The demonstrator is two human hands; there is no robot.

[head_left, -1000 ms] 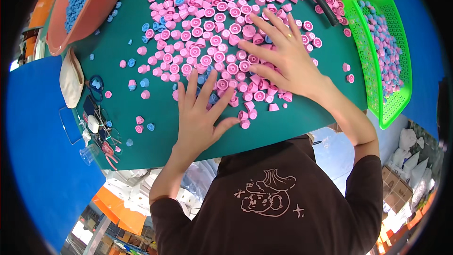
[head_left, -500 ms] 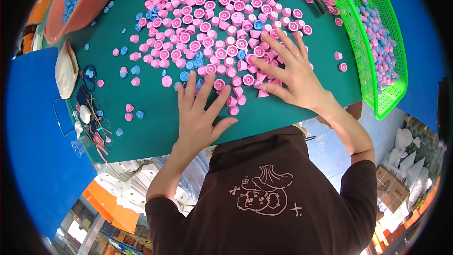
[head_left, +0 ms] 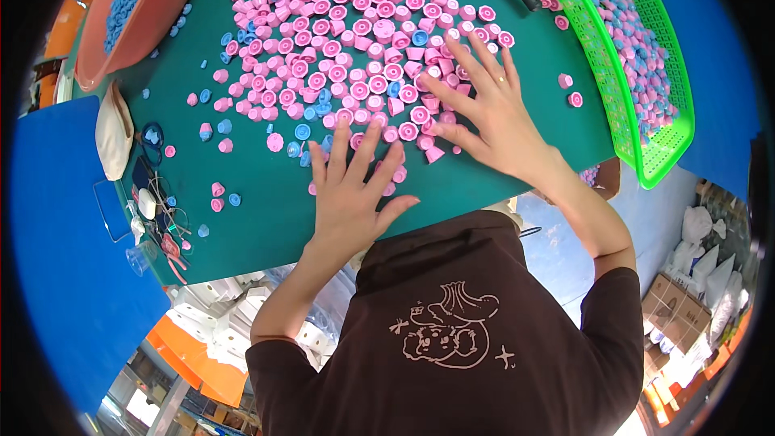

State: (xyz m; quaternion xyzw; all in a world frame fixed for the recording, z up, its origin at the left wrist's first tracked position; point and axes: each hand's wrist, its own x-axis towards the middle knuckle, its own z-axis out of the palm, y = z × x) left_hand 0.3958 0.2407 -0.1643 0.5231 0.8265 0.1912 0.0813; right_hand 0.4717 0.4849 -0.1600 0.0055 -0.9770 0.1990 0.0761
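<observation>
Pink caps (head_left: 331, 48) across green tabletop (head_left: 262, 222); white boxes (head_left: 211, 311) beyond edge.

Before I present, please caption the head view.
Left hand and right hand over small, pink, tapered pieces on a green tabletop.

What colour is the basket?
The basket is bright green, seen best in the head view.
</observation>
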